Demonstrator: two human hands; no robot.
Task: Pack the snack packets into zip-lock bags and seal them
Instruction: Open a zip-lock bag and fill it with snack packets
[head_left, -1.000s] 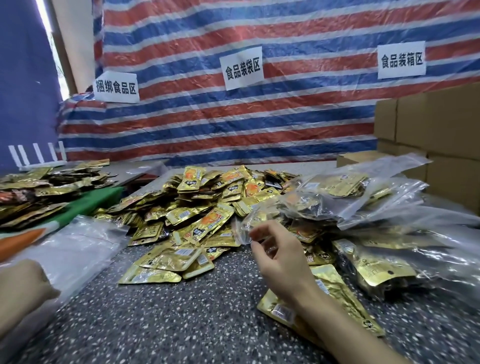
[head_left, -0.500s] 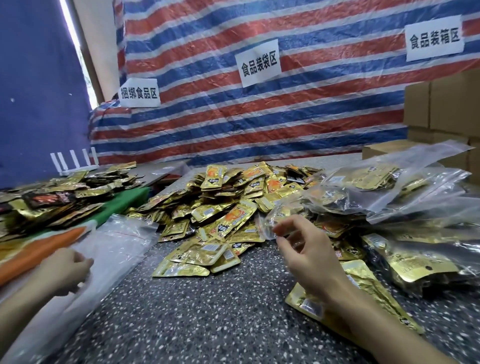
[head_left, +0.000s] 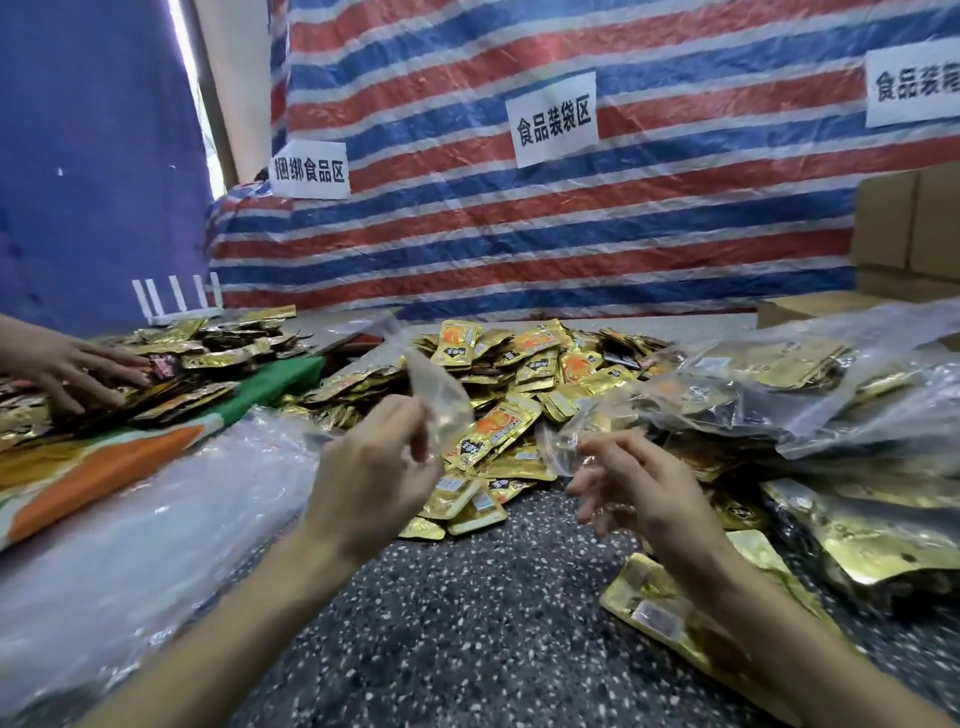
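Note:
A heap of gold and orange snack packets lies on the speckled table. My left hand is raised over the table's middle and pinches an empty clear zip-lock bag that stands up from its fingers. My right hand hovers to the right with loosely spread fingers, right at the clear edge of the filled zip-lock bags; I see no firm hold. A flat stack of empty clear bags lies at the left.
Another person's hand rests on a second pile of packets at the far left, above a green and orange cloth. Larger gold packets lie under my right forearm. Cardboard boxes stand at the back right.
My left hand came up from the stack of empty bags at the left to the middle, carrying one clear bag. My right hand's pinch has loosened. Another person's hand has appeared at the far left.

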